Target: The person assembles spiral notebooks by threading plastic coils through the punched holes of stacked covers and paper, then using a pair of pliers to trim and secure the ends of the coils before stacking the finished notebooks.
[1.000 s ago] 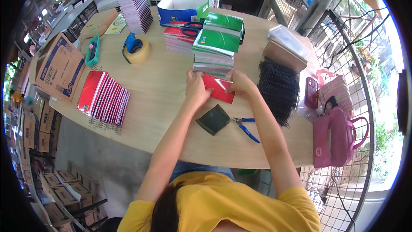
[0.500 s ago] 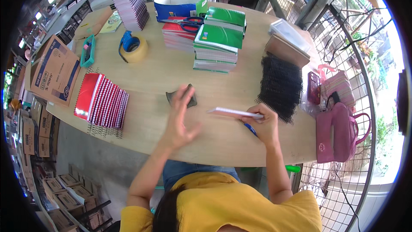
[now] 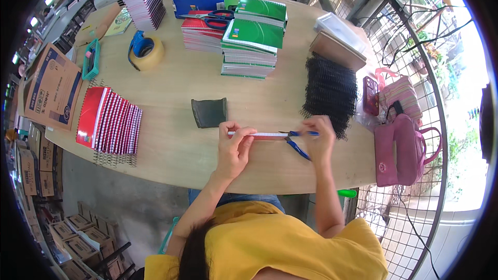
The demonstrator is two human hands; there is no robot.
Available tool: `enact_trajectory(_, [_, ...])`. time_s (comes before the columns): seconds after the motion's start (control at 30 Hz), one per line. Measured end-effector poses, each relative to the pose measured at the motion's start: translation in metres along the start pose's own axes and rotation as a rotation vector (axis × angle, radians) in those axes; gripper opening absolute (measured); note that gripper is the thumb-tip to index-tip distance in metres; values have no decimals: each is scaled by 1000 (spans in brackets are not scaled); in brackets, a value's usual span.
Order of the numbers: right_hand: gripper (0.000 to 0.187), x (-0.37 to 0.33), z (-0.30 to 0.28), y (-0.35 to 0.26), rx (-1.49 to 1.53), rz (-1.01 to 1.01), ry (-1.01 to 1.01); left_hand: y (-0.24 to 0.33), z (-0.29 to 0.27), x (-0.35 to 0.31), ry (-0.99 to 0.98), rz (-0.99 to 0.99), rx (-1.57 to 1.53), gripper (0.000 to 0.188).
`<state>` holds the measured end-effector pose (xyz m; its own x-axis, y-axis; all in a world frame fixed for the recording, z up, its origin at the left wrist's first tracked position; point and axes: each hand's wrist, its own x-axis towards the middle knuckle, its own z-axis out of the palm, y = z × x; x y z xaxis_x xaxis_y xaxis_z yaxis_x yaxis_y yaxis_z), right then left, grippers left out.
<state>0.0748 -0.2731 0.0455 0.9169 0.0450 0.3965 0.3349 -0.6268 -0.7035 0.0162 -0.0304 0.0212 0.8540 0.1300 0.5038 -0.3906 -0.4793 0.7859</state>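
A thin notebook point(image 3: 264, 136), seen edge-on with a white page edge and a reddish cover, is pinched at its left end by my left hand point(image 3: 233, 150). My right hand point(image 3: 318, 140), a little blurred, is closed around blue-handled pliers point(image 3: 298, 148). The pliers' dark jaws meet the notebook's right end. Just beyond my left hand a dark, slightly curled pad point(image 3: 209, 113) lies on the table. To the right, black wire spiral coils point(image 3: 332, 93) lie in a bundle against a brown board point(image 3: 340, 49).
Spiral-bound red notebooks point(image 3: 109, 122) stand at the left. Green notebooks point(image 3: 251, 46) are stacked farther back, with scissors point(image 3: 215, 19) beside them on red ones. A tape roll point(image 3: 150, 54), an open cardboard box point(image 3: 54, 88) and a pink bag point(image 3: 399, 150) are around the table point(image 3: 171, 161).
My left hand has come down from above the dark pad to grasp the notebook. My right hand has gone from holding the notebook to the pliers. The view has shifted slightly.
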Motion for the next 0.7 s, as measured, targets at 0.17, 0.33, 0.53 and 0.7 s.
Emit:
enact_trajectory(0.17, [14, 14, -18, 37, -609, -80, 11, 8, 15, 2, 16, 23, -2, 27])
enact_trajectory(0.33, [12, 21, -35, 29, -598, -219, 35, 2, 20, -1, 41, 19, 26, 28])
enact_trajectory(0.53, [18, 31, -60, 15, -299, -135, -121, 6, 21, 0, 64, 34, 17, 21])
enact_trajectory(0.7, [25, 30, -54, -7, 23, -208, -341, 2, 25, 0, 41, 10, -39, 18])
